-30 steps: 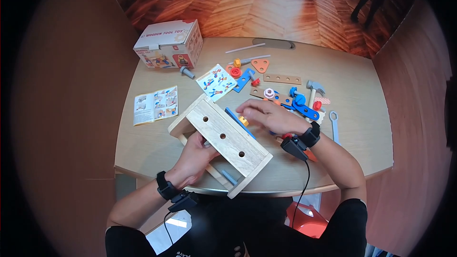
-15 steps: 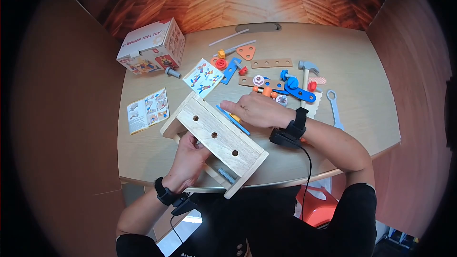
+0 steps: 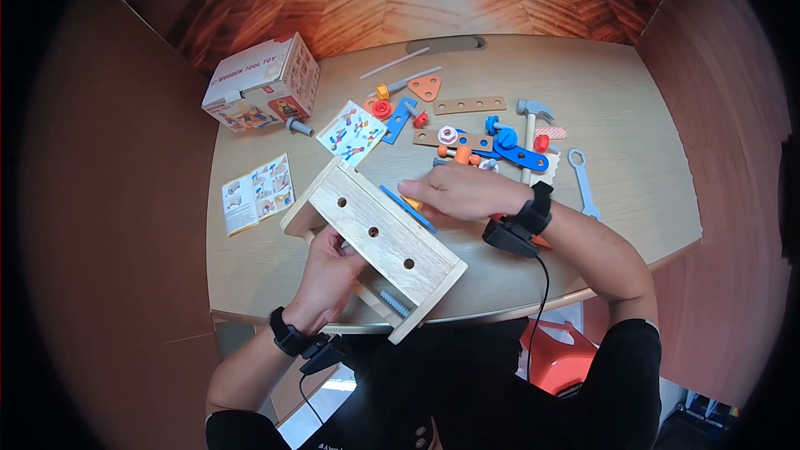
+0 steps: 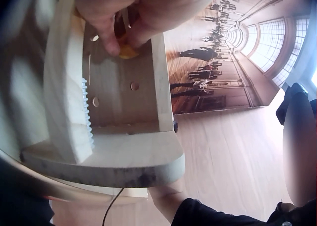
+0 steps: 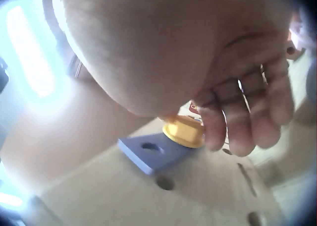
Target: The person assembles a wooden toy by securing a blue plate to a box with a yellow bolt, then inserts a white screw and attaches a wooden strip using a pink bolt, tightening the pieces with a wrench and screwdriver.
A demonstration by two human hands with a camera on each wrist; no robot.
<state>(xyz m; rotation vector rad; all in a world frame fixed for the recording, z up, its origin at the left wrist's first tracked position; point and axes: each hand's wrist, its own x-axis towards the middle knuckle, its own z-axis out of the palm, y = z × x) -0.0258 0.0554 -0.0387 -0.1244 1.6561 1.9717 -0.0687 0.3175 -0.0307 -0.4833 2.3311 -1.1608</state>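
Observation:
A wooden bench frame (image 3: 387,237) stands tilted at the table's front edge. My left hand (image 3: 325,279) reaches under it; inside, in the left wrist view, thumb and finger pinch a yellow piece (image 4: 127,51). Against the outer face of the frame lies a short blue strip (image 5: 171,155) with holes, and a yellow faceted piece (image 5: 184,132) sits on it. Thumb and index finger of my right hand (image 3: 475,192) grip that yellow piece, the other fingers extended beside it. A grey-blue screw (image 3: 394,304) shows in the frame's lower part.
Loose strips, bolts and nuts lie behind my right hand, with a toy hammer (image 3: 530,137) and a grey wrench (image 3: 583,179) at the right. Two printed sheets, one an open leaflet (image 3: 258,192), and a toy box (image 3: 262,83) are at the left.
My right hand's fingers have closed from beside the yellow piece onto it. The head view has shifted; my left hand remains under the frame.

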